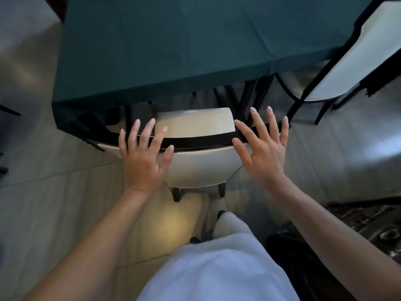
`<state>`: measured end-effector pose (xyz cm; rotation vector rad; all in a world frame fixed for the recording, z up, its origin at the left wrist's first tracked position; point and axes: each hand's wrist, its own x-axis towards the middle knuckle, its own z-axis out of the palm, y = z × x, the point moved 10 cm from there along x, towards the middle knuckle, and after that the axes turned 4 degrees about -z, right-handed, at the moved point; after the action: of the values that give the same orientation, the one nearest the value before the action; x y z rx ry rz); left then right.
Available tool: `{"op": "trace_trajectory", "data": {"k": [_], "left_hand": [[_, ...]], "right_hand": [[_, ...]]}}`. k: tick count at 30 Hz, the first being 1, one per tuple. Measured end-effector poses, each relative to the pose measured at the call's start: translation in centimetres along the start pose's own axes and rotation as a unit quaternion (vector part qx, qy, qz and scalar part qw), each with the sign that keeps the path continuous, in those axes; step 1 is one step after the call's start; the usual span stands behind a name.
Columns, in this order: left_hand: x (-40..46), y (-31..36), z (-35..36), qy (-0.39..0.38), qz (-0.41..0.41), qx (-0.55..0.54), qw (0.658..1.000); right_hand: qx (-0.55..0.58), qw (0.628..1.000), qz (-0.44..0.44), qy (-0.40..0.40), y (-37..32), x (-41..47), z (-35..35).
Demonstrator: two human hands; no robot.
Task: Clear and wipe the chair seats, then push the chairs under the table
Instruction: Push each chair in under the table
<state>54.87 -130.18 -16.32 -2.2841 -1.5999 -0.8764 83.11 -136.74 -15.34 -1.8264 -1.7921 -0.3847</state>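
From the head view, the cream chair (199,168) stands directly ahead, its seat partly under the table (173,51). The left hand (143,157) and right hand (263,153) hover over the backrest's ends with fingers spread wide, holding nothing. No readable writing.

The near chair (201,168), cream-cushioned with a dark frame, stood upright with its seat mostly tucked beneath the green-clothed counter (173,51). A second chair (338,68) of the same make stood at the counter's right side.
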Motion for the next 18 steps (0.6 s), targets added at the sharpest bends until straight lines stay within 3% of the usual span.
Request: {"op": "trace_trajectory", "data": {"k": [5,10,18], "left_hand": [[0.2,-0.1,-0.4,0.096,0.004,-0.015,0.995],[0.5,-0.1,-0.5,0.134,0.012,-0.024,0.991],[1.9,-2.1,0.0,0.154,0.036,-0.029,0.987]], "right_hand": [[0.007,0.997,0.021,0.081,0.2,0.3,1.0],[0.017,0.990,0.004,0.140,0.3,0.8,1.3],[0.020,0.986,-0.006,0.164,-1.3,1.6,2.7]]}}
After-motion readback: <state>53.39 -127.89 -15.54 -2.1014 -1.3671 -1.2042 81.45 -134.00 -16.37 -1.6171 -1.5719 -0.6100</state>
